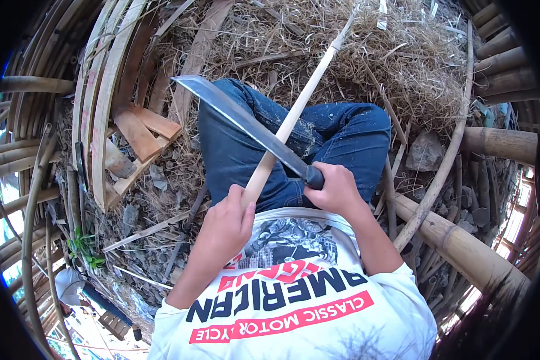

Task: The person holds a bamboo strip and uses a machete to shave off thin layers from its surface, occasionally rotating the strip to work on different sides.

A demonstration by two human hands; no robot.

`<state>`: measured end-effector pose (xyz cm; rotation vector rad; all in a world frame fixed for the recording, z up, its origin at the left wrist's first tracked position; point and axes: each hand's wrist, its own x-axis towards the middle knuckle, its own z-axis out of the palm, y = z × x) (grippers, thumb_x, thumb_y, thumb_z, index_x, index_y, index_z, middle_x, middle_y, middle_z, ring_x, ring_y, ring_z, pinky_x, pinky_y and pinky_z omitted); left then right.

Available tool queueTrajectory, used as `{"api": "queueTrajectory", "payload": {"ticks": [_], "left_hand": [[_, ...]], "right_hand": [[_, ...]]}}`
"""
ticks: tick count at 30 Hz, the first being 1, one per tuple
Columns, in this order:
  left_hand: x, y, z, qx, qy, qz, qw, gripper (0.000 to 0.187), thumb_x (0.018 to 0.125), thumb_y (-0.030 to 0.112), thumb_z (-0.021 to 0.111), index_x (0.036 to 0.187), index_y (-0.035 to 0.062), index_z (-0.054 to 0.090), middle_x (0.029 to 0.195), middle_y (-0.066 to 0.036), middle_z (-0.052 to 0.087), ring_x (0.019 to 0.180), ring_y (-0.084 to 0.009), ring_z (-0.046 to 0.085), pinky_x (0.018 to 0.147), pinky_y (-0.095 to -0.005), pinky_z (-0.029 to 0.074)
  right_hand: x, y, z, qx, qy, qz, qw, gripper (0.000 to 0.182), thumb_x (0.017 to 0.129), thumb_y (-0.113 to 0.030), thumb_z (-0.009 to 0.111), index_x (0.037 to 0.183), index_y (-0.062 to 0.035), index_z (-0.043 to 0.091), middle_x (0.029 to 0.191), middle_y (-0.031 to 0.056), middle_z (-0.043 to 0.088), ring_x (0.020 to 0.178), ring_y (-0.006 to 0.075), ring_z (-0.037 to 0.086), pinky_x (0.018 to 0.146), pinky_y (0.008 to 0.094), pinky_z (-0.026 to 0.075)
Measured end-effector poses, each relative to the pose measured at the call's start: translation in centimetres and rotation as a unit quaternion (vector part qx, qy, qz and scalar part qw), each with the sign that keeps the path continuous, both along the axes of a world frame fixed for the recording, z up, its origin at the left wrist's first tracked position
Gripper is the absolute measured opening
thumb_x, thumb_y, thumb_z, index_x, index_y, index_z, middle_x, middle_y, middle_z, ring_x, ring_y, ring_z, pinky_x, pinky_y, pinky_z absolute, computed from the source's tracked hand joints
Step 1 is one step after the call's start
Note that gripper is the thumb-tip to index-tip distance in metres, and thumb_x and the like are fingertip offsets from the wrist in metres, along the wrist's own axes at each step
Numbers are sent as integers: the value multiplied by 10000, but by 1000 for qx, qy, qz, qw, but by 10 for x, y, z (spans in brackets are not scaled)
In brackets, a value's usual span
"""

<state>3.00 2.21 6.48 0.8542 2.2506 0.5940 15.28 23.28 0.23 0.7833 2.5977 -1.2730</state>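
My left hand (223,223) is closed around the near end of a pale, peeled bamboo stick (294,114). The stick slants away from me over my lap, its far tip reaching the heap of shavings. In my right hand (337,191) is the dark handle of a machete (241,117). Its long blade points up and to the left, crossing over the stick and apparently resting on it. Beneath both lie my crossed legs in blue jeans (354,135). My right fingers are partly hidden behind the handle and thumb.
Curly bamboo shavings (396,66) cover the ground ahead. Long split slats (109,90) and reddish wood pieces (139,132) lie at the left. A grey stone (425,151) and a thick bamboo pole (456,240) are at the right. Bamboo walls (510,66) stand on both sides.
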Motion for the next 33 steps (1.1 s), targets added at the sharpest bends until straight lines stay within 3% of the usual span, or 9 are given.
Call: {"api": "queueTrajectory", "payload": {"ticks": [4, 6, 7, 12, 14, 18, 24, 25, 33], "left_hand": [[-3, -10, -16, 57, -204, 81, 974, 239, 988, 232, 548, 1012, -5, 519, 683, -70, 588, 570, -152, 612, 486, -321, 451], [-7, -10, -21, 68, -493, 209, 842, 216, 1011, 230, 511, 965, 20, 535, 646, -34, 544, 475, -115, 548, 425, -255, 423], [-2, -10, -24, 94, -525, 229, 814, 265, 1031, 262, 471, 885, 49, 529, 573, -9, 478, 399, -82, 468, 384, -208, 382], [19, -14, -33, 112, -531, 262, 798, 396, 1038, 358, 441, 805, 58, 553, 484, 14, 441, 378, -68, 421, 365, -224, 311], [23, -15, -36, 102, -535, 297, 784, 415, 1040, 376, 427, 801, 61, 553, 486, 12, 447, 366, -80, 393, 371, -241, 298], [30, -2, -28, 83, -473, 302, 824, 390, 1045, 332, 415, 770, 68, 496, 533, 16, 430, 390, -71, 378, 381, -227, 295], [41, 11, -28, 53, -432, 381, 815, 398, 1047, 324, 415, 794, 52, 560, 544, 15, 458, 419, -73, 406, 409, -233, 313], [40, -1, -39, 8, -456, 375, 807, 304, 1032, 295, 477, 1063, 15, 591, 812, -47, 600, 650, -88, 531, 564, -252, 424], [41, -4, -40, 6, -466, 333, 820, 334, 1036, 270, 452, 1114, -24, 590, 863, -66, 609, 724, -103, 533, 643, -256, 430]], "right_hand": [[5, 2, 1, -60, 15, -35, 997, 234, 685, -251, 744, 723, -39, 652, 613, 169, 621, 605, 356, 646, 584, 410, 499], [5, 0, 2, -94, 26, -49, 994, 250, 689, -256, 757, 713, -30, 652, 602, 164, 617, 583, 341, 645, 570, 395, 497], [6, -4, 3, -104, 43, -47, 993, 263, 692, -259, 766, 711, -23, 651, 595, 161, 615, 569, 328, 644, 562, 382, 496], [12, -24, 10, -126, 85, -24, 988, 259, 702, -197, 781, 699, 0, 612, 555, 126, 576, 478, 217, 578, 511, 343, 456], [16, -25, 14, -90, 45, 36, 994, 237, 672, -247, 765, 738, -37, 674, 639, 178, 640, 617, 351, 659, 601, 397, 523], [22, -24, 24, -79, 27, 60, 995, 240, 655, -250, 762, 756, -49, 679, 658, 180, 646, 652, 361, 662, 632, 408, 535], [26, -27, 30, -66, 15, 108, 992, 250, 658, -260, 758, 758, -41, 688, 672, 181, 662, 642, 354, 668, 646, 408, 545], [26, -29, 29, -75, 23, 104, 991, 244, 668, -262, 748, 745, -39, 685, 670, 184, 664, 631, 354, 667, 649, 409, 549], [26, -33, 29, -7, -9, 93, 996, 228, 662, -274, 731, 717, -58, 682, 652, 172, 661, 608, 342, 665, 618, 420, 543]]}}
